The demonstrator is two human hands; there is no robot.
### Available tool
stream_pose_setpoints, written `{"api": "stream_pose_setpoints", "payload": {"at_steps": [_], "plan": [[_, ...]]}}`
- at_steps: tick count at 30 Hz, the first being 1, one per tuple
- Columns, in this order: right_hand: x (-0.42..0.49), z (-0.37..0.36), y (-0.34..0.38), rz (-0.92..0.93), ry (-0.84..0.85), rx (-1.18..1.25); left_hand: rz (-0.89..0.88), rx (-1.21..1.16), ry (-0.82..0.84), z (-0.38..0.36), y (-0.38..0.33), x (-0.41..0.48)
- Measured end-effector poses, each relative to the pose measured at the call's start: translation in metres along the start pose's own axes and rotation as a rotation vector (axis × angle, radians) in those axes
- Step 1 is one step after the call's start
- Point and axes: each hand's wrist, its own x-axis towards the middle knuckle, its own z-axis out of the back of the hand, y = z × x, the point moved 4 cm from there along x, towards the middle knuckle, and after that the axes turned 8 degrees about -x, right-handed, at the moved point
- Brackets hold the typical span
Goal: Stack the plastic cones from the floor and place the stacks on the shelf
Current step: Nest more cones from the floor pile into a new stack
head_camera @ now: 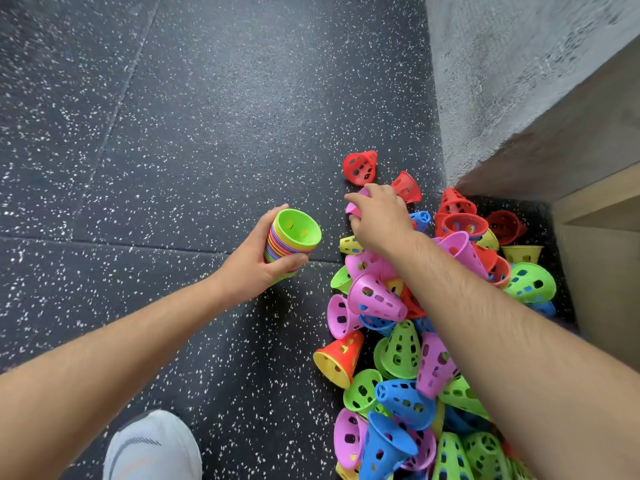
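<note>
My left hand point(258, 259) grips a stack of nested cones point(292, 237) above the floor, wide end up, a green cone on top. My right hand point(377, 216) reaches over the pile and pinches a pink cone point(355, 206) at its far edge. The pile of loose cones point(408, 358), pink, green, blue, red and yellow, lies on the dark speckled floor point(207, 133) along the right side. A red cone point(360, 167) lies just beyond my right hand.
A grey concrete wall point(519, 81) and a light wooden shelf unit point(599, 209) stand at the right, with cones heaped against them. My white shoe point(152, 448) is at the bottom left.
</note>
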Motion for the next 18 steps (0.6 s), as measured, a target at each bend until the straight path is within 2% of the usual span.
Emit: {"api": "stream_pose_setpoints", "payload": {"at_steps": [5, 13, 15, 18], "plan": [[0.013, 0.0, -0.006, -0.033, 0.038, -0.03, 0.002, -0.012, -0.01, -0.002, -0.005, -0.002], [0.009, -0.001, -0.011, -0.033, -0.036, 0.03, -0.001, 0.003, -0.007, 0.0, -0.005, -0.002], [0.011, -0.002, -0.013, -0.037, -0.059, 0.099, 0.002, 0.0, -0.006, -0.001, -0.005, -0.002], [0.012, 0.011, -0.014, -0.07, -0.228, 0.39, 0.007, -0.005, -0.005, 0.0, -0.004, -0.001]]}}
